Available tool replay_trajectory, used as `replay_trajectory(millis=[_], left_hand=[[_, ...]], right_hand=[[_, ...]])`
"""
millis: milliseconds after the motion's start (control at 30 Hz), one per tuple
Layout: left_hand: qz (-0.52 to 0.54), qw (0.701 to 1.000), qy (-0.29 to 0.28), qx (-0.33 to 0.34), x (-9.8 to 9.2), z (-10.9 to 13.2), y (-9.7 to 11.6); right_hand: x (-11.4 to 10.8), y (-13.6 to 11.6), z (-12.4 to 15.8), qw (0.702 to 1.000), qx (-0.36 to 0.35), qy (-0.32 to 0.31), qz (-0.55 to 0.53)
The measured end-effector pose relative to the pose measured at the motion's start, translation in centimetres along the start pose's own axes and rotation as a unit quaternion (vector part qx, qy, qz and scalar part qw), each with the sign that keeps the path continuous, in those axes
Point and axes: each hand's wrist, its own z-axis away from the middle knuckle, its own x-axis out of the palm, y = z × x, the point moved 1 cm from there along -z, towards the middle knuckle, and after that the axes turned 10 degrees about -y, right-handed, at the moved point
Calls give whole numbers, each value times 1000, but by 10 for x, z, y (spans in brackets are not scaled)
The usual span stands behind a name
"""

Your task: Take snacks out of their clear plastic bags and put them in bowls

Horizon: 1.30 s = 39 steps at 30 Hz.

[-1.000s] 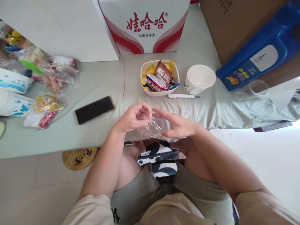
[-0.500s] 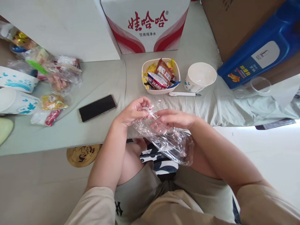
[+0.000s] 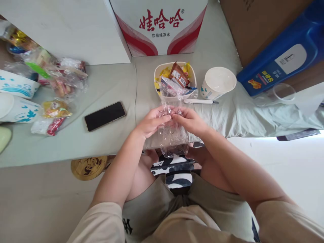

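Observation:
A clear plastic bag (image 3: pixel 173 136) hangs at the table's front edge, pinched between my two hands. My left hand (image 3: pixel 155 121) is closed on its left side, the thumb pressed against the film. On the other side my right hand (image 3: pixel 188 120) grips it too, fingertips close to those of the left. The bag's upper end stands in front of a white bowl (image 3: pixel 157 72) of wrapped snacks (image 3: pixel 179 75) and partly veils them. Just beyond my right hand lies a white utility knife (image 3: pixel 199 101).
A white paper cup (image 3: pixel 219 82) and a clear plastic cup (image 3: pixel 283 92) stand right of the bowl, near a leaning blue bottle (image 3: pixel 273 54). To the left lie a phone (image 3: pixel 105 115) and bagged snacks (image 3: pixel 57 109). A white carton (image 3: pixel 162 44) stands behind.
The bag has swung from a slant towards the lower right to nearly upright, its top now raised before the bowl. My hands have drawn level, thumbs side by side.

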Motion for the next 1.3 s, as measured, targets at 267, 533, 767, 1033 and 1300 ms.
replay_trajectory(millis=[267,533,767,1033,1300], left_hand=[[-103,992,67,-39,-10,-3,-3],[19,988,114,104,-11,2,8],[44,990,44,123,-7,7,16],[38,994,76,61,-9,4,8],[-44,999,22,-11,-6,2,1]], right_hand=[[-13,-1,6,995,13,39,90],[-9,-9,9,985,-91,-9,-145],[-17,-14,9,968,-104,-11,-230],[-10,-10,6,996,-20,68,-52],[-16,-5,7,992,-60,111,3]])
